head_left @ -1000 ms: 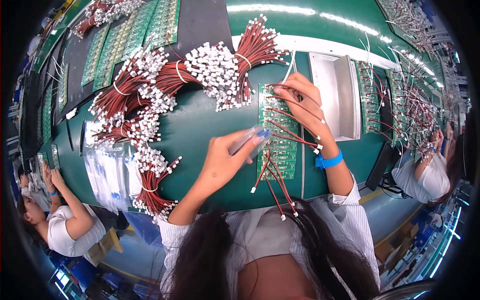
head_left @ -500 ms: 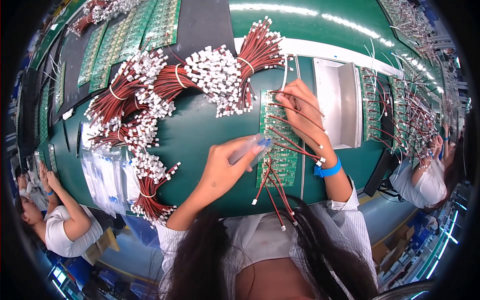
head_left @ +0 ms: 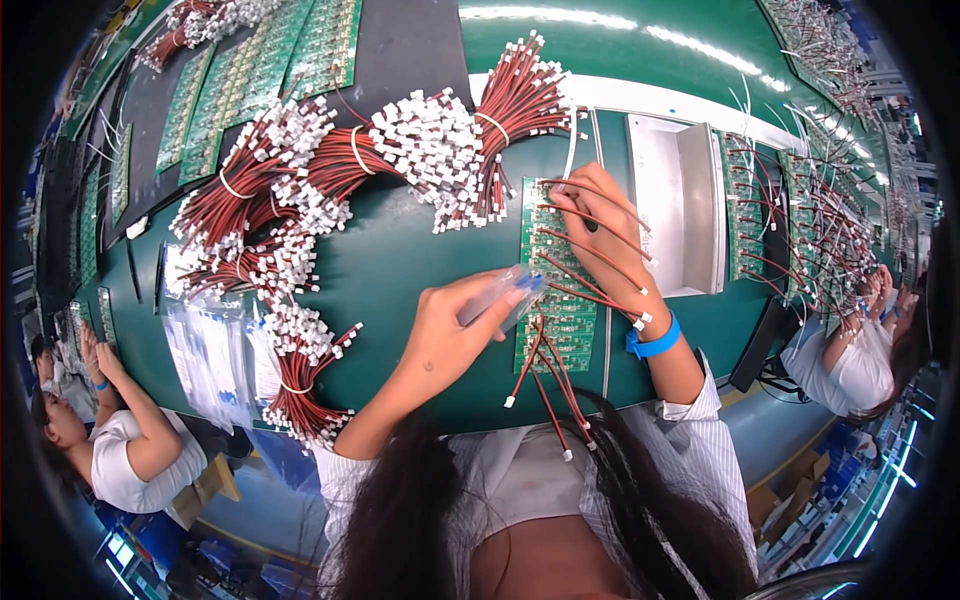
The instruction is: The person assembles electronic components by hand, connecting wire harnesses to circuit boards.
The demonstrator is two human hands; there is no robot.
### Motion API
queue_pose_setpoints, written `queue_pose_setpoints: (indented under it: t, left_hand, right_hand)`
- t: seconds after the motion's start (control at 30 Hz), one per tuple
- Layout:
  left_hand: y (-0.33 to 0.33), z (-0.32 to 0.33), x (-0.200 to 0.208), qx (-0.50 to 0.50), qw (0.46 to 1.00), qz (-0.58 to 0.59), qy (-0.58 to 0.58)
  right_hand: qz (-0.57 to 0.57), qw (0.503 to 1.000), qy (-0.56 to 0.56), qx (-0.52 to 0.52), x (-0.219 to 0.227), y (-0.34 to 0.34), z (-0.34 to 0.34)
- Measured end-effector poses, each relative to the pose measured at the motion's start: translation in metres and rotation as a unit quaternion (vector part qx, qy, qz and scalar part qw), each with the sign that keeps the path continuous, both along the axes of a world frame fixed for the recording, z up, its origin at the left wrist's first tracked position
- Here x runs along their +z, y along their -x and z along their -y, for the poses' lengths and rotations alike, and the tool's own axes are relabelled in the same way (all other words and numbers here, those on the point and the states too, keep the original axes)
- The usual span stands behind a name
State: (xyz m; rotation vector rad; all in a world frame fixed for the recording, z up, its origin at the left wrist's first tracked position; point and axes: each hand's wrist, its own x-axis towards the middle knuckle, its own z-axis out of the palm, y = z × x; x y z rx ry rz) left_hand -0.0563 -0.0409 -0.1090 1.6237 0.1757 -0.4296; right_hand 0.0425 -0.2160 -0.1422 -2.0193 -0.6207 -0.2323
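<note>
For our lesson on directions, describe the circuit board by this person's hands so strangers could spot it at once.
On the green table, find the silvery metal tray. Just left of it lies a long green circuit board with red wires. Unlike the boards right of the tray, this one has the person's right hand at its far end.

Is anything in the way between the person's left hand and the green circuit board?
Yes, from this view: the left hand holds a clear plastic packet, and its front end overlaps part of the left edge of the circuit board. Whether the packet touches the board cannot be told.
</note>
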Motion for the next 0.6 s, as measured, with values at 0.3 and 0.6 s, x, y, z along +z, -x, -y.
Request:
queue_pose_setpoints:
  t: [0.3,0.6]
  left_hand:
    - [-0.003,0.0,0.004,0.009,1.0,-0.01,-0.008]
    - [-0.003,-0.006,-0.009,0.019,1.0,0.006,0.006]
  right_hand:
    - [-0.006,1.0,-0.021,-0.019,0.0,0.003,0.0]
    - [-0.09,0.996,-0.023,-0.017,0.023,0.017,0.014]
